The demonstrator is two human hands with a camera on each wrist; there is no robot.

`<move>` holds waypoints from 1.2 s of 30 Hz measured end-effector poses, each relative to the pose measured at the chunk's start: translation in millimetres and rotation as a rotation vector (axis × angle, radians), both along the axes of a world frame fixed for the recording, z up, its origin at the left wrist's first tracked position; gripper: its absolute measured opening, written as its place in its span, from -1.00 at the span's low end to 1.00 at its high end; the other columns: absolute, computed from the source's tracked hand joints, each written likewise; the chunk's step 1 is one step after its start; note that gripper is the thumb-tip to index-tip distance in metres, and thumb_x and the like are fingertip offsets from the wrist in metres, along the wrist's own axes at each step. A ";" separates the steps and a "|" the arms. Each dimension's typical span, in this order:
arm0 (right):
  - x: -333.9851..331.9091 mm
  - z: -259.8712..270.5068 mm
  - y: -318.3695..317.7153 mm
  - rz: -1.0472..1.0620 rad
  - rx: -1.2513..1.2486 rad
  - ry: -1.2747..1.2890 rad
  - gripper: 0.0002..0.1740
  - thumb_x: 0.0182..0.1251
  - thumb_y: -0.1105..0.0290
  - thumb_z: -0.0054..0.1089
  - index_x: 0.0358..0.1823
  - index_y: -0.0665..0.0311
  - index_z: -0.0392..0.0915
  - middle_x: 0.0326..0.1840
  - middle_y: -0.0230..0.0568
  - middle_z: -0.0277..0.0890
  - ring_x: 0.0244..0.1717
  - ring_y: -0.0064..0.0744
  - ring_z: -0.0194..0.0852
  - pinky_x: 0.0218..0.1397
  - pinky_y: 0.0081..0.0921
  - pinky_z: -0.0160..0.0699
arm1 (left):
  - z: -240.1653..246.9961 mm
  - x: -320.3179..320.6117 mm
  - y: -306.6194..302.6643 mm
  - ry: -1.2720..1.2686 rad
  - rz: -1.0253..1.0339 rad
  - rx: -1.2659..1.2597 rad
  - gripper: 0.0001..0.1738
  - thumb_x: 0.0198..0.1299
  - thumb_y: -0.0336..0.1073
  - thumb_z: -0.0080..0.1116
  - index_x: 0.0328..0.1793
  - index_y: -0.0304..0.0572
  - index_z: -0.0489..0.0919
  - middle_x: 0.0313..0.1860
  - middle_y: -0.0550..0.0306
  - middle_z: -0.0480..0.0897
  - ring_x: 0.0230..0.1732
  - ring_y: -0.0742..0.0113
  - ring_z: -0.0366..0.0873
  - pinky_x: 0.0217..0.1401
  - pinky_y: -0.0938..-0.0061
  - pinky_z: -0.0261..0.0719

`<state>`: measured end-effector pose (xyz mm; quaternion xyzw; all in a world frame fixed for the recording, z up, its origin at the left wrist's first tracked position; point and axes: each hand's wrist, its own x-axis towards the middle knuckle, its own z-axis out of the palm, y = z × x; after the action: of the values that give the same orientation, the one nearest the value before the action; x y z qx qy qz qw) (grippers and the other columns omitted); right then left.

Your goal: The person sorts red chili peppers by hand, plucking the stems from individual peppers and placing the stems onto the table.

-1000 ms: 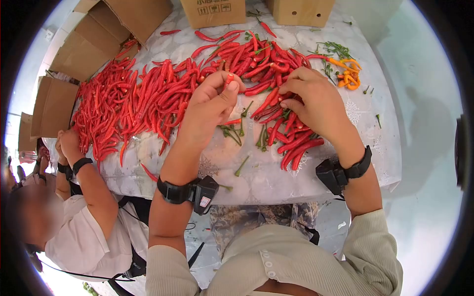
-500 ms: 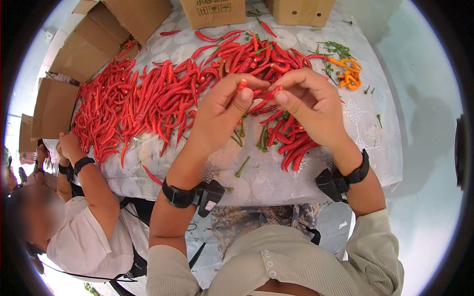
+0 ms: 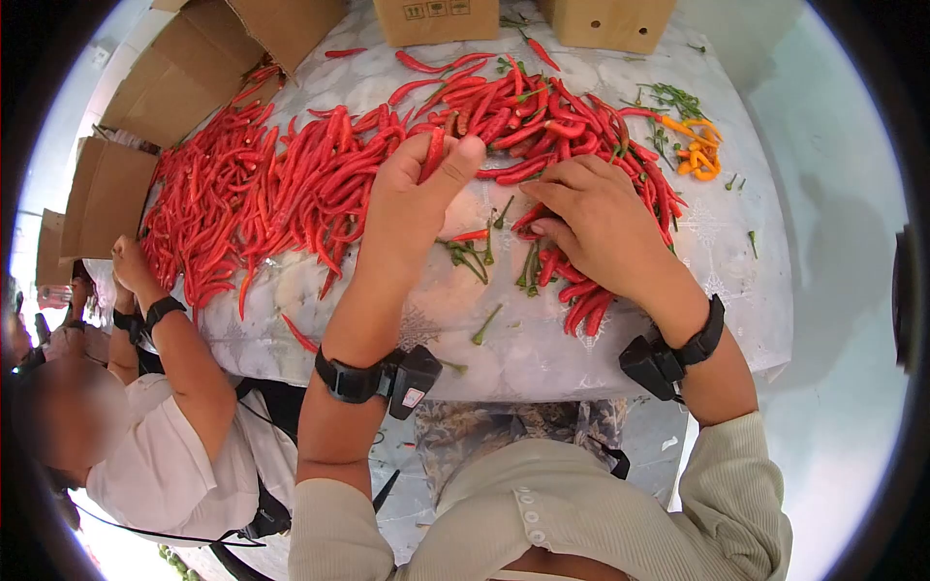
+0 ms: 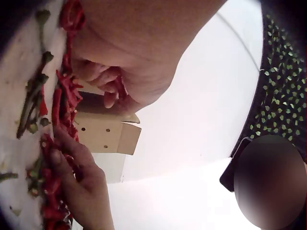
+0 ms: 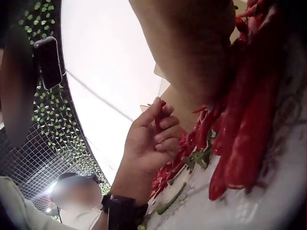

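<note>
Raised over the table, my left hand point(image 3: 405, 205) grips a red chili pepper point(image 3: 433, 155) whose upper end stands out between thumb and index finger. In the right wrist view that pepper's red tip point(image 5: 160, 115) shows at the curled fingers. My right hand point(image 3: 608, 230) is down at the near right part of the chili heap point(image 3: 572, 131), back of the hand upward. Its thumb and index finger close around a red chili point(image 3: 524, 223), mostly hidden under the fingers. Cut green stems point(image 3: 465, 259) lie between the two hands.
A long heap of red chilies point(image 3: 291, 194) spreads left. Orange chilies point(image 3: 699, 150) and green stems point(image 3: 673, 100) lie at the right. Cardboard boxes point(image 3: 605, 24) stand along the back, and open cartons point(image 3: 107, 198) at the left. Another person point(image 3: 145, 436) sits left, hands at the heap.
Half a second ago both hands met around chilies in the middle. Now they are apart: the left moved left with its pepper, the right went back down to the heap.
</note>
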<state>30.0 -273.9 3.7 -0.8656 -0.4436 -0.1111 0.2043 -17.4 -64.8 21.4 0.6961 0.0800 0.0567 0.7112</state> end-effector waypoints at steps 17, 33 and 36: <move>-3.4 6.8 -10.9 0.112 -0.039 -0.007 -0.77 0.11 0.37 0.34 -0.17 0.17 0.64 -0.07 -0.32 0.53 0.16 -0.19 0.41 0.30 -0.23 0.32 | -6.6 -5.1 36.1 0.099 -0.426 0.916 -0.72 -0.07 -0.37 0.47 -0.30 -0.39 0.61 -0.46 0.19 0.59 -0.40 0.53 0.45 -0.29 0.49 0.46; -6.9 12.8 -0.4 0.059 0.216 -0.179 -0.81 0.08 0.49 0.22 -0.23 0.19 0.57 -0.15 -0.25 0.51 0.02 -0.18 0.46 0.14 -0.20 0.40 | -4.9 -0.5 -0.4 -0.035 -0.212 0.198 -0.76 0.24 -0.22 0.37 -0.12 -0.22 0.65 -0.34 0.39 0.56 -0.28 0.62 0.42 -0.22 0.61 0.38; -9.5 23.3 0.8 0.065 0.490 -0.090 -0.76 0.06 0.54 0.34 -0.21 0.21 0.59 -0.18 -0.22 0.51 -0.10 -0.18 0.50 -0.04 -0.27 0.49 | -4.8 -3.2 0.2 -0.183 -0.233 0.157 -0.71 0.16 -0.28 0.42 -0.07 -0.24 0.63 -0.21 0.26 0.64 -0.13 0.51 0.55 0.01 0.55 0.50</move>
<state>20.5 -273.2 27.1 -0.7697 -0.4396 -0.2472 0.3914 -20.6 -64.7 16.6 0.7460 -0.0711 0.0432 0.6608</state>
